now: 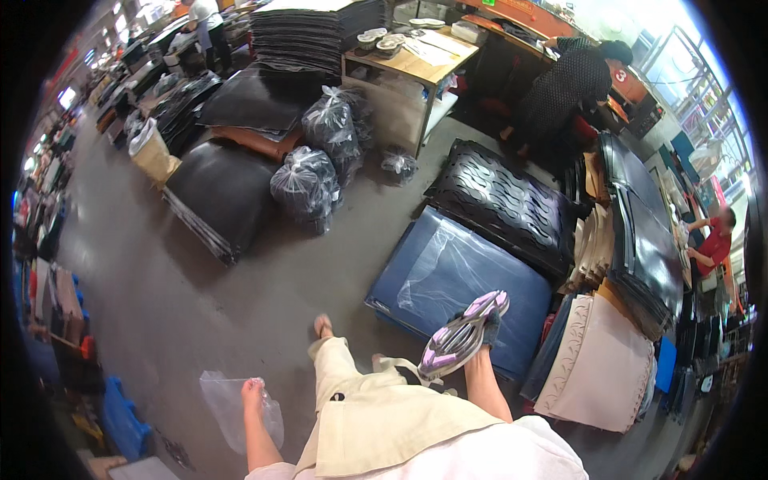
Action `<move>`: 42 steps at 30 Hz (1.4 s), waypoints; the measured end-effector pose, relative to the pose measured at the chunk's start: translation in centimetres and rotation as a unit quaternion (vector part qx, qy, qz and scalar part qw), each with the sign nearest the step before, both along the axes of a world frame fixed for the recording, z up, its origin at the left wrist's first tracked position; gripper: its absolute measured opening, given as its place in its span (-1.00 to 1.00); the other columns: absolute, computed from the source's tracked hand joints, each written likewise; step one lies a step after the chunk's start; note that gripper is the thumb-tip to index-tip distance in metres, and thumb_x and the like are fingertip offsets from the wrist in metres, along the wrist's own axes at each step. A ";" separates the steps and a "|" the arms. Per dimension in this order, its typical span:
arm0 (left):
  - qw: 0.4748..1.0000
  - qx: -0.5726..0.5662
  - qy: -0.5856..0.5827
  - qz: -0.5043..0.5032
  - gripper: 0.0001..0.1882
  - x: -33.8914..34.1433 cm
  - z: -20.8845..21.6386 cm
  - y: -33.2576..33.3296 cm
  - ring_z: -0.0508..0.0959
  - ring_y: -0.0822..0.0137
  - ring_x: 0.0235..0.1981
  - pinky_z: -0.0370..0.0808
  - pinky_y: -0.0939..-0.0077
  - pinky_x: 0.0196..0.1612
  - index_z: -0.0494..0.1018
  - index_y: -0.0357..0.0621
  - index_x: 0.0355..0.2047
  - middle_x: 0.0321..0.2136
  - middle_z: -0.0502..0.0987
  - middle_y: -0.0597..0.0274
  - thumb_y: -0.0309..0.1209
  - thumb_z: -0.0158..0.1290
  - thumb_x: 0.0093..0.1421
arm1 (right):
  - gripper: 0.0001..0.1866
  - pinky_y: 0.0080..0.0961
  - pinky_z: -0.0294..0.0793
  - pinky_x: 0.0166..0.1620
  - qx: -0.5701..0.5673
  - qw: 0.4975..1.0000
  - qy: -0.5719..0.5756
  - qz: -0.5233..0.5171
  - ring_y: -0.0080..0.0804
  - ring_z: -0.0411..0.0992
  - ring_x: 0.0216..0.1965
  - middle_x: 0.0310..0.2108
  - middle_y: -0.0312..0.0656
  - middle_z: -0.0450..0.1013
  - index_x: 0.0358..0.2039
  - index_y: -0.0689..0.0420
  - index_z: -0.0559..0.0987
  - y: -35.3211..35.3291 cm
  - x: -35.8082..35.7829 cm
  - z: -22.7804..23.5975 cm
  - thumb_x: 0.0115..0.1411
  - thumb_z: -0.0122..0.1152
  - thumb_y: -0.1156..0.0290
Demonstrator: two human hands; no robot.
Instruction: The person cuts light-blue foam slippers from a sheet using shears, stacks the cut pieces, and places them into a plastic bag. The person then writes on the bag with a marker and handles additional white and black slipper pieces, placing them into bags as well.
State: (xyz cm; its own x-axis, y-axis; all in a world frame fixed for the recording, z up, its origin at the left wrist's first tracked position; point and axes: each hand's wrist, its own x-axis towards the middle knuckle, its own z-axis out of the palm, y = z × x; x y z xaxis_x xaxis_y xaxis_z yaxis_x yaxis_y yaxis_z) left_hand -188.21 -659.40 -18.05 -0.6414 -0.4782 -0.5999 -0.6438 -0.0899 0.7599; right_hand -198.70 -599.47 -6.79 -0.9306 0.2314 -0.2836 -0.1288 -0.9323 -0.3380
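Observation:
My right hand, with something dark over its fingers, is closed on a shoe sole. The sole is grey with lilac patches at both ends and open-looking curved lines along its middle. It is held at a slant in front of my body, over the near edge of a stack of blue sheets. At the lower left, my left hand is closed on a clear plastic bag, which hangs limp below and beside it.
Ahead left, tied clear bags stand beside black sheets. Punched black sheets lie beyond the blue stack, with beige sheets at right. A worktable stands behind. One person bends over; another wears red.

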 end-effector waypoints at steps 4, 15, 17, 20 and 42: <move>0.999 0.000 -0.040 -0.032 -0.93 -12.6 -1.3 -5.4 0.37 0.51 -0.55 0.30 0.56 -0.55 0.43 -0.09 -0.37 -0.53 0.43 0.40 -0.47 -0.01 0.11 | -0.53 -0.04 0.54 -0.29 0.020 0.999 -0.007 -0.045 -0.09 0.51 -0.43 -0.42 -0.10 0.54 -0.28 0.00 0.57 -3.7 -8.4 0.2 0.07 0.10 -0.15; 0.949 0.033 0.145 -0.277 -0.96 -55.3 5.9 4.4 0.38 0.59 -0.58 0.30 0.66 -0.58 0.44 -0.13 -0.39 -0.51 0.47 0.39 -0.50 0.00 0.13 | -0.61 -0.20 0.56 -0.33 0.086 0.974 -0.104 -0.180 -0.19 0.51 -0.44 -0.46 -0.12 0.51 -0.28 0.16 0.53 -6.1 -25.1 3.3 0.06 0.21 0.08; 0.934 0.024 0.169 -0.315 -0.93 -62.1 7.5 9.0 0.44 0.55 -0.41 0.39 0.64 -0.40 0.46 -0.16 -0.36 -0.43 0.49 0.37 -0.46 0.05 0.13 | -0.60 -0.20 0.56 -0.33 0.097 0.973 -0.130 -0.163 -0.19 0.51 -0.44 -0.45 -0.12 0.51 -0.27 0.17 0.53 -4.4 -29.0 3.2 0.05 0.23 0.09; 0.913 0.043 0.214 -0.345 -0.86 -71.2 9.4 16.6 0.33 0.65 -0.58 0.25 0.70 -0.55 0.47 -0.06 -0.35 -0.52 0.44 0.49 -0.30 0.13 0.15 | -0.54 -0.20 0.57 -0.38 0.128 0.975 -0.136 -0.119 -0.18 0.51 -0.45 -0.44 -0.13 0.50 -0.22 0.18 0.51 -0.8 -36.3 2.9 -0.01 0.29 0.10; 0.872 0.056 0.254 -0.414 -0.76 -119.2 11.0 53.4 0.52 0.43 -0.42 0.44 0.48 -0.27 0.50 -0.18 -0.37 -0.49 0.57 0.24 -0.24 0.10 0.13 | -0.12 -0.54 0.43 -0.26 0.522 0.834 -0.175 0.044 -0.47 0.34 -0.32 -0.29 -0.31 0.33 0.17 0.10 0.26 19.6 -93.7 11.3 -0.27 0.32 0.62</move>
State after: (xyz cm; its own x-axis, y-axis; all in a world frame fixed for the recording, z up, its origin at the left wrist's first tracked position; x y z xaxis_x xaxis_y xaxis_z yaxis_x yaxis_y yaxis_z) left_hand -307.42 -606.02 -7.02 -0.9358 0.3182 -0.1515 -0.1066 0.1540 0.9823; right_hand -292.39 -579.83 4.51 -0.8594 0.4571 -0.2291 0.2020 -0.1081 -0.9734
